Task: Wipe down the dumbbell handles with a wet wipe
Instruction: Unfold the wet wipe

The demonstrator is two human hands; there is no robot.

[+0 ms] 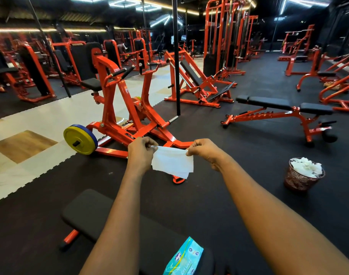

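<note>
A white wet wipe point(172, 161) hangs spread out in front of me. My left hand point(140, 150) pinches its upper left corner and my right hand point(206, 151) pinches its upper right corner, both arms stretched forward. A blue-green pack of wet wipes point(184, 259) lies on the black padded bench point(94, 217) right below me. No dumbbell shows in this view.
A mesh waste basket point(300, 180) full of used white wipes stands on the black floor at the right. An orange row machine point(126, 108) with a yellow weight plate point(79, 138) is straight ahead. An adjustable bench point(278, 110) stands further right.
</note>
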